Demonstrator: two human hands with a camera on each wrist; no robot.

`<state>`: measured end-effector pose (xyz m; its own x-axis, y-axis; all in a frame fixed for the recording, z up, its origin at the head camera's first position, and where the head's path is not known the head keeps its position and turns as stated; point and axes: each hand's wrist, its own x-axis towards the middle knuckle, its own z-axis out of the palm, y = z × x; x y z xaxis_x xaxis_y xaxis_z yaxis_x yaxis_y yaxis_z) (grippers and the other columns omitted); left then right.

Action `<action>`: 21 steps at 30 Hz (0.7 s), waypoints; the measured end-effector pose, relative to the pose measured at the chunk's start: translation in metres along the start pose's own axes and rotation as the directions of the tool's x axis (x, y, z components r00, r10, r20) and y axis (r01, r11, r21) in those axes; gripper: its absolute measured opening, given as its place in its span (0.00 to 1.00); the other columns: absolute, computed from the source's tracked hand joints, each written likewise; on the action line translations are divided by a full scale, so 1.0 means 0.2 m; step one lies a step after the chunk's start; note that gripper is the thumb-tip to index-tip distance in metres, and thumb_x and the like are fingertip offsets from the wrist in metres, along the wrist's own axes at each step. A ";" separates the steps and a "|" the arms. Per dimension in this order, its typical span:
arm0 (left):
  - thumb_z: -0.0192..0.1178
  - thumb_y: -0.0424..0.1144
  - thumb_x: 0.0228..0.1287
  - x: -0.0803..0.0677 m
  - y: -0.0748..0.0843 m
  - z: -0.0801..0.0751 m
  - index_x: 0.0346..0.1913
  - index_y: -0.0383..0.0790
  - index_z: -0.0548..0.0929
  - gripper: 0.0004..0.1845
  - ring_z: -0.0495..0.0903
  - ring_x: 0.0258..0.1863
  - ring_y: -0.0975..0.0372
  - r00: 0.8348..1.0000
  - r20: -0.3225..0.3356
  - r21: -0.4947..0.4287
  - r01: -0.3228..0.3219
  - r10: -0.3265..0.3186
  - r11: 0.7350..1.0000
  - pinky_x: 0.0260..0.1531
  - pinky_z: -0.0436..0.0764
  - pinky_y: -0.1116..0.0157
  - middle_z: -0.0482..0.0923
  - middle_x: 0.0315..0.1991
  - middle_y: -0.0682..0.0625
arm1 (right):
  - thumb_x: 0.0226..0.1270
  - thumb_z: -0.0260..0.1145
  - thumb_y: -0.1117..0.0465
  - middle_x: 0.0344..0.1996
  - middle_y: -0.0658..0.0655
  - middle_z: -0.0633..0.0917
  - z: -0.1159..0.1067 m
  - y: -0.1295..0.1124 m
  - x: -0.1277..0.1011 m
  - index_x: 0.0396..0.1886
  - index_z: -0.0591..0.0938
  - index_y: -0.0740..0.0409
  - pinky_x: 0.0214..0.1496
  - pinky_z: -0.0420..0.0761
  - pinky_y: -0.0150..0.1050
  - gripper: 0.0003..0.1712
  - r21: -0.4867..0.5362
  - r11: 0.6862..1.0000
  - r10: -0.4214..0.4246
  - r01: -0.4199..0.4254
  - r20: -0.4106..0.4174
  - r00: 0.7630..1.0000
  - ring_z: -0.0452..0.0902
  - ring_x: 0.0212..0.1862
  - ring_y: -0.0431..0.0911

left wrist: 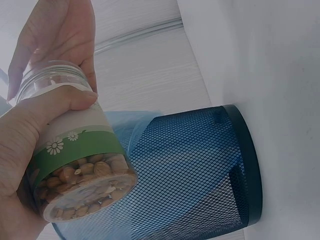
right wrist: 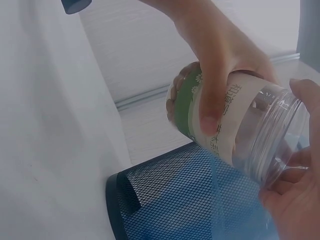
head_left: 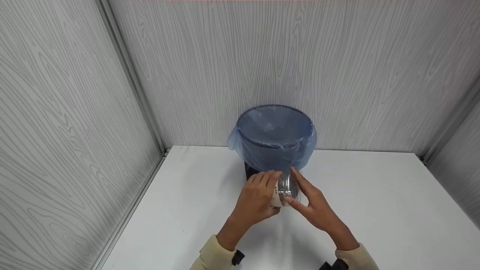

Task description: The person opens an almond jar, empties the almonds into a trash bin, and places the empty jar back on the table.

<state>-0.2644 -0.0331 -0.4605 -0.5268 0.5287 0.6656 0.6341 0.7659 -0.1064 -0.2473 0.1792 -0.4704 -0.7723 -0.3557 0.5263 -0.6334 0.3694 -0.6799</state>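
Note:
A clear jar of brown nuts (left wrist: 82, 172), with a white and green label bearing daisies, lies tilted nearly sideways between both hands, just in front of the bin. My left hand (head_left: 257, 197) grips the jar round its labelled body, thumb over the label in the left wrist view. On the clear ridged end, my right hand (head_left: 317, 210) holds the jar with thumb and fingers spread about the rim. Whether a clear lid sits on that end cannot be told. The nuts lie toward the base, as the left wrist view shows.
Behind the hands a dark mesh bin (left wrist: 200, 175) stands upright on the white table (head_left: 180, 210). A blue plastic bag (head_left: 309, 146) lines it and hangs over its rim. Grey wood-patterned panels (head_left: 202, 67) rise at the back and both sides.

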 end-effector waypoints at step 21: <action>0.79 0.58 0.42 0.00 0.00 -0.01 0.68 0.40 0.72 0.50 0.78 0.57 0.59 1.000 0.009 -0.014 -0.011 0.011 1.000 0.60 0.77 0.61 0.78 0.60 0.49 | 0.65 0.71 0.67 0.80 0.61 0.56 -0.02 -0.01 0.00 0.82 0.51 0.58 0.76 0.56 0.33 0.52 -0.006 0.994 -0.109 0.110 0.037 0.993 0.52 0.79 0.54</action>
<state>-0.2631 -0.0337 -0.4600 -0.5251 0.5405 0.6574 0.6479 0.7547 -0.1031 -0.2459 0.1826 -0.4676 -0.6962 -0.4252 0.5784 -0.7146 0.3337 -0.6148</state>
